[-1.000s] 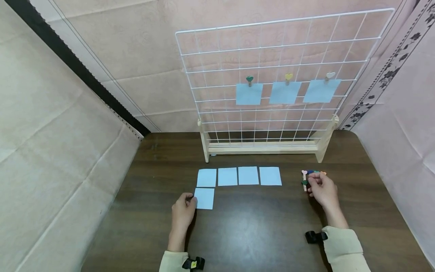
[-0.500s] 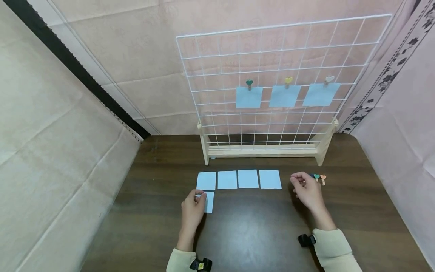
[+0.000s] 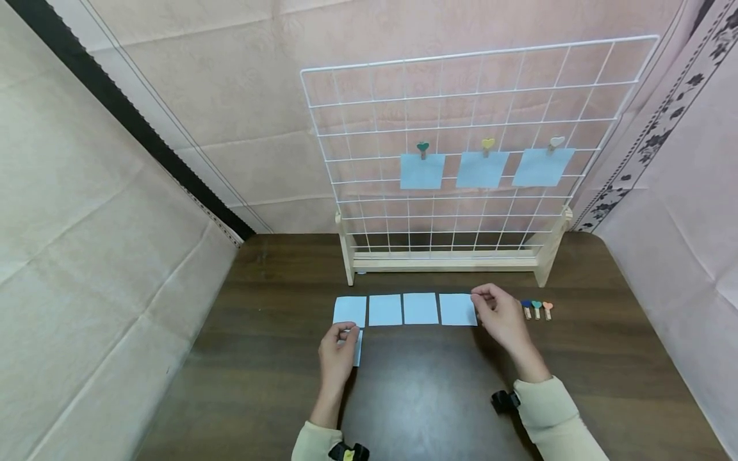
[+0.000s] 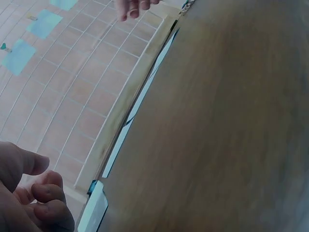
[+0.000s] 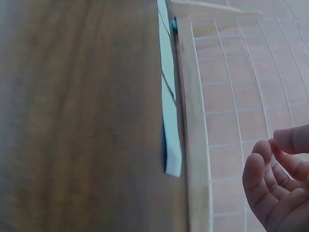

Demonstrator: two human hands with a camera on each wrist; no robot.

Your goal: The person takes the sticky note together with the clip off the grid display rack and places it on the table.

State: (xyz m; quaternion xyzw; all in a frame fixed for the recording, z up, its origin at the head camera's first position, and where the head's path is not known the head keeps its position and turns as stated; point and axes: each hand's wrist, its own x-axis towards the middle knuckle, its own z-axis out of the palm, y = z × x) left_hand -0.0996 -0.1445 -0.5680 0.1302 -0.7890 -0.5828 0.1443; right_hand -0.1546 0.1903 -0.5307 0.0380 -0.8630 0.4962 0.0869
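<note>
Several blue paper squares [image 3: 420, 308] lie in a row on the table. My left hand [image 3: 339, 349] is over another blue square [image 3: 358, 349] just below the row's left end, hiding most of it. Its fingers [image 4: 47, 191] are loosely curled, and nothing shows between them in the left wrist view. At the row's right end hovers my right hand [image 3: 500, 315], overlapping the edge of the last square [image 3: 457, 310]. In the right wrist view its thumb [image 5: 292, 139] and fingertips come close together, with no thing visible there. Small heart-topped clips [image 3: 537, 310] lie right of that hand.
Behind the row stands a white wire grid [image 3: 375, 144] on a pale wooden base [image 3: 444, 264]. Three blue squares [image 3: 423, 171] hang on it from heart clips [image 3: 488, 145]. Cloth walls [image 3: 104, 288] surround the brown table [image 3: 426, 403].
My right hand has moved left from the clips to the row's right end. My left hand has shifted right, over the lower square. The head view has tilted slightly.
</note>
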